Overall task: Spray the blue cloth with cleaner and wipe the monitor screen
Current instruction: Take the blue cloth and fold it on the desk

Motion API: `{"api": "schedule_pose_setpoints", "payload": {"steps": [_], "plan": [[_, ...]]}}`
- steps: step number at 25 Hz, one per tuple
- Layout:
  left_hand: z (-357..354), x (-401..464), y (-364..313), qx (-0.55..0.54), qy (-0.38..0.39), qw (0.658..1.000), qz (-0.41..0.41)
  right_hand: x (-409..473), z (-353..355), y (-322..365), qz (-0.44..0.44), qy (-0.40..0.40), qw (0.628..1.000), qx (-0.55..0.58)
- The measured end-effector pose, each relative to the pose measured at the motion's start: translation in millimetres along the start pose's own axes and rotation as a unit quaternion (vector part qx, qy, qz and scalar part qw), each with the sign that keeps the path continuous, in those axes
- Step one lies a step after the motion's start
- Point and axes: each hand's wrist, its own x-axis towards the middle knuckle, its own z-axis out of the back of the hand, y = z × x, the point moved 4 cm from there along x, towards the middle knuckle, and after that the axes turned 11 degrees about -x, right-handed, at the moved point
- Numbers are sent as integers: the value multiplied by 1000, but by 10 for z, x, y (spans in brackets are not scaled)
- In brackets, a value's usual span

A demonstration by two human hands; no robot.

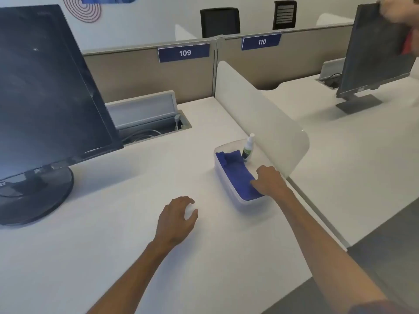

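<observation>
A blue cloth (235, 171) lies folded inside a clear plastic tray (229, 189) on the white desk. My right hand (268, 180) reaches into the tray's near end, fingers curled onto the cloth's edge. A small spray bottle (247, 148) with a white top and green label stands upright at the tray's far end. My left hand (178, 217) hovers over the bare desk, fingers apart, holding nothing. The dark monitor (45, 87) stands at the left on a round black base.
A frosted divider panel (260, 109) rises just right of the tray. An open cable hatch (149, 118) sits behind the monitor. A second monitor (376, 53) stands on the neighbouring desk, with another person's hand (401, 10) at its top edge.
</observation>
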Motion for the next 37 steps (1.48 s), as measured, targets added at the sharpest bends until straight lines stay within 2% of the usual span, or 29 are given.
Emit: {"api": "schedule_pose_setpoints", "payload": {"steps": [6,9,11,14,19,25,29,31,33,35,37], "plan": [[6,-4,-42,-7,-9,1000,-18,-2,-11,58,-26,38,999,-28],[6,0,-22,-11,-3,1000,-15,2,26,83,-25,13,999,-24],[7,-13,5,-7,2,1000,-10,-27,55,108,-19,-18,1000,10],[9,-55,45,-11,7,1000,1,-106,118,147,4,-69,990,120],[45,-98,13,-27,18,999,4,-275,343,239,40,-177,949,256],[328,171,-510,-45,-40,995,-74,-544,696,390,93,-307,903,284],[445,221,-596,-58,-53,994,-75,-834,1081,540,137,-373,872,285],[515,175,-542,-101,-66,991,-62,-1029,1252,676,170,-407,855,271],[625,121,-565,-209,-74,974,-38,-1206,1316,852,213,-427,845,240],[757,82,-661,-349,-51,935,23,-1361,1232,1063,251,-430,846,191],[850,82,-737,-468,12,878,102,-1500,1044,1267,280,-424,848,152]]}}
